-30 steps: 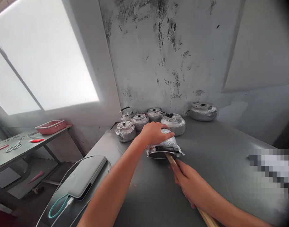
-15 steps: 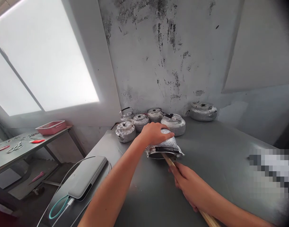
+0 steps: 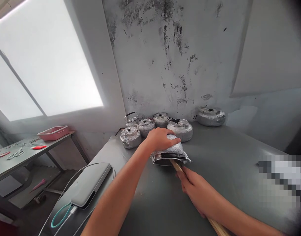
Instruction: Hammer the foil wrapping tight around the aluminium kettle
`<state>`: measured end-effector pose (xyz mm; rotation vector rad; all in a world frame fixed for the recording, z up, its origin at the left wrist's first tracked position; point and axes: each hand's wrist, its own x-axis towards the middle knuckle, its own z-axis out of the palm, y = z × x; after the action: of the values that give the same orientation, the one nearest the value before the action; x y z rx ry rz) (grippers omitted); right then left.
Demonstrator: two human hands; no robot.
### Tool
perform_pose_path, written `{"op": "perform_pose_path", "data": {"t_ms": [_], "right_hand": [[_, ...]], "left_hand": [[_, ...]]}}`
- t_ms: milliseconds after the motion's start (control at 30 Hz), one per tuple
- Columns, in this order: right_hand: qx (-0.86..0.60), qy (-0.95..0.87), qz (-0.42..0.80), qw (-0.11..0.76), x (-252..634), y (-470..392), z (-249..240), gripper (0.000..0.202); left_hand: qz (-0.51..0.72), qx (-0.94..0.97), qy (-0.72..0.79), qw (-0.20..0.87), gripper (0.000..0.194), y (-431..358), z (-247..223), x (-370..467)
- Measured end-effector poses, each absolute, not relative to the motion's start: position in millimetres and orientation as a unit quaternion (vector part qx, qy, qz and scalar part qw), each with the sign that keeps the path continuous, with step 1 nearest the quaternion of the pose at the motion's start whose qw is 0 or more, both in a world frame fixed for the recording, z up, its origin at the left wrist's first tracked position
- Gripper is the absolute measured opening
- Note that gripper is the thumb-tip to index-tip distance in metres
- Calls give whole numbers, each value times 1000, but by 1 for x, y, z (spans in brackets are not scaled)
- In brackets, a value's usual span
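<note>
A silver metal kettle (image 3: 173, 146) lies tipped on the grey table, its round opening facing me and its black handle across the front. My left hand (image 3: 162, 139) grips the kettle's body from above, thumb toward the right. My right hand (image 3: 193, 185) is wrapped round a wooden stick (image 3: 215, 226), whose far end goes into the kettle's opening; that end is hidden inside. Just behind my left hand stands another silver kettle (image 3: 185, 130) with a black handle.
Several silver kettles (image 3: 130, 137) stand at the back left, one more (image 3: 211, 116) at the back right. A power bank (image 3: 91, 185) with cables lies on the left. A side table holds a pink basket (image 3: 54, 132) and scissors (image 3: 16, 154). A blurred patch covers the right.
</note>
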<state>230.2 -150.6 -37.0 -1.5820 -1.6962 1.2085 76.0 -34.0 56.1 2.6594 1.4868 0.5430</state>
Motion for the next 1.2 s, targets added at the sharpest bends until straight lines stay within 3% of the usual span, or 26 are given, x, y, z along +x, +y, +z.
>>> {"op": "perform_pose_path", "data": {"t_ms": [533, 667, 767, 900, 1033, 1200], "right_hand": [[-586, -641, 442, 224, 233, -153, -32, 32], [-563, -688, 380, 257, 238, -150, -35, 34], [-538, -737, 331, 239, 243, -147, -30, 37], [-541, -761, 295, 204, 260, -140, -11, 39], [-580, -724, 322, 188, 284, -144, -2, 41], [-622, -709, 208, 261, 307, -175, -34, 33]], "left_hand": [[182, 856, 483, 31, 53, -34, 55, 75], [268, 851, 452, 29, 45, -27, 52, 72], [316, 830, 460, 13, 55, -20, 53, 65], [271, 818, 507, 27, 74, -17, 62, 50], [215, 830, 512, 50, 75, -23, 71, 38], [167, 830, 517, 127, 77, -35, 80, 34]]}}
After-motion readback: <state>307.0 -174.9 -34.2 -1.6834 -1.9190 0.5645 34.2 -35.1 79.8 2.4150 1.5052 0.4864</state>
